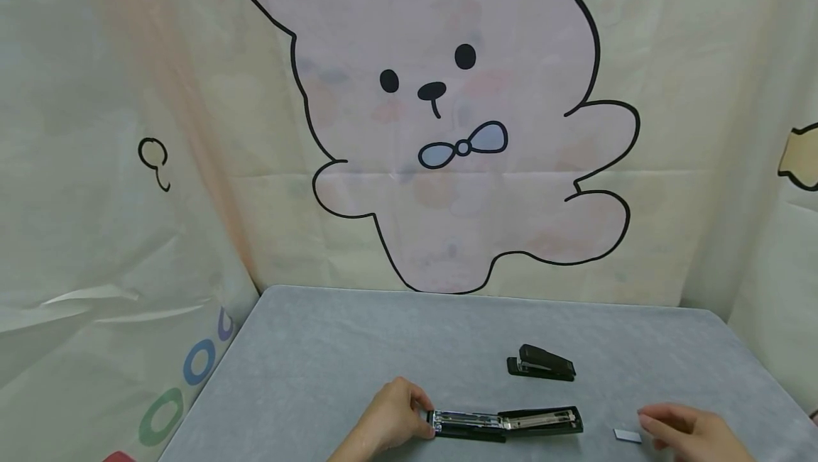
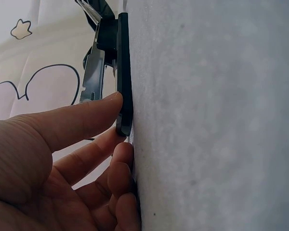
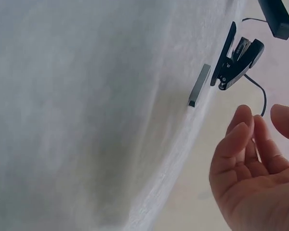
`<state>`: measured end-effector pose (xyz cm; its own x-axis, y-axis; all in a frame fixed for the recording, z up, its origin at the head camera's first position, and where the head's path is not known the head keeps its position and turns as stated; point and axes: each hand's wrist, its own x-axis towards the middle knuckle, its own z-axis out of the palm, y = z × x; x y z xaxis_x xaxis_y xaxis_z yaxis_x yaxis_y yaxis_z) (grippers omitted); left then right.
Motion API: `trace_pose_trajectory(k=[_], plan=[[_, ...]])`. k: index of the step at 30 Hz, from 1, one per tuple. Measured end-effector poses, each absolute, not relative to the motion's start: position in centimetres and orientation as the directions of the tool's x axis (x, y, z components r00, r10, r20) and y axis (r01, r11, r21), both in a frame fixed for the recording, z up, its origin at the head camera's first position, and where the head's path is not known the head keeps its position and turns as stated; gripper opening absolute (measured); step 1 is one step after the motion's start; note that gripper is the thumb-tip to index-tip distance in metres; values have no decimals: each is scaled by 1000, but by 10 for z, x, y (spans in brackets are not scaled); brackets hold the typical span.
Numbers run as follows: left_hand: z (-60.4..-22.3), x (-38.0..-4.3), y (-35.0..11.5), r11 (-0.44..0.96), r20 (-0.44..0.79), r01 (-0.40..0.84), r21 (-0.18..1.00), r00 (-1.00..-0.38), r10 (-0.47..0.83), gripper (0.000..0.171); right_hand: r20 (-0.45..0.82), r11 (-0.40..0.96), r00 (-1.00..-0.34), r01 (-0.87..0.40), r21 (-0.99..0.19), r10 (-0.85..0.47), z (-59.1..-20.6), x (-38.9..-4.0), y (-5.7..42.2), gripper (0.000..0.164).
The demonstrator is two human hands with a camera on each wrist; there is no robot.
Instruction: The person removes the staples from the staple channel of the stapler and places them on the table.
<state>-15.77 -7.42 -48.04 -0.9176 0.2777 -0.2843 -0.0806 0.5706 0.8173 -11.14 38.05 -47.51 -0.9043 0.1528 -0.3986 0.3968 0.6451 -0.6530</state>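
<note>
A black stapler lies opened out on the table, its metal staple channel facing up and its top arm swung over to the right. My left hand pinches this stapler's left end. In the left wrist view, the thumb presses the edge of its base and fingertips touch the end. A small strip of staples rests on the table right of the stapler. Just beside that strip is my right hand, fingers loosely bent and holding nothing. The right wrist view shows the strip apart from the right fingertips.
A second, smaller black stapler stands behind the opened one. The table has a grey cloth cover. Behind it hangs a light curtain with a cartoon bear, and more curtain closes off both sides.
</note>
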Motion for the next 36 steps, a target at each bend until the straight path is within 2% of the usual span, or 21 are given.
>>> trace_pose_trajectory(k=[6,12,18,26,36], plan=[[-482,-157,-75,565,-255,-54,823,-924,285,25,-319,646,-938,329,-689,137,-469,-109,361,56],[-483,-156,-76,565,-243,-42,824,-927,284,25,-216,685,-976,164,-710,9,-467,-106,342,49],[-484,-156,-76,562,-229,-32,826,-931,285,26,-204,639,-968,66,-766,-144,-470,-107,331,52],[-483,-156,-74,564,-227,-32,825,-933,280,26,-215,545,-937,32,-838,-276,-475,-112,322,58],[-481,-159,-75,580,-275,-60,813,-916,292,24,-233,557,-942,62,-828,-241,-477,-116,310,59]])
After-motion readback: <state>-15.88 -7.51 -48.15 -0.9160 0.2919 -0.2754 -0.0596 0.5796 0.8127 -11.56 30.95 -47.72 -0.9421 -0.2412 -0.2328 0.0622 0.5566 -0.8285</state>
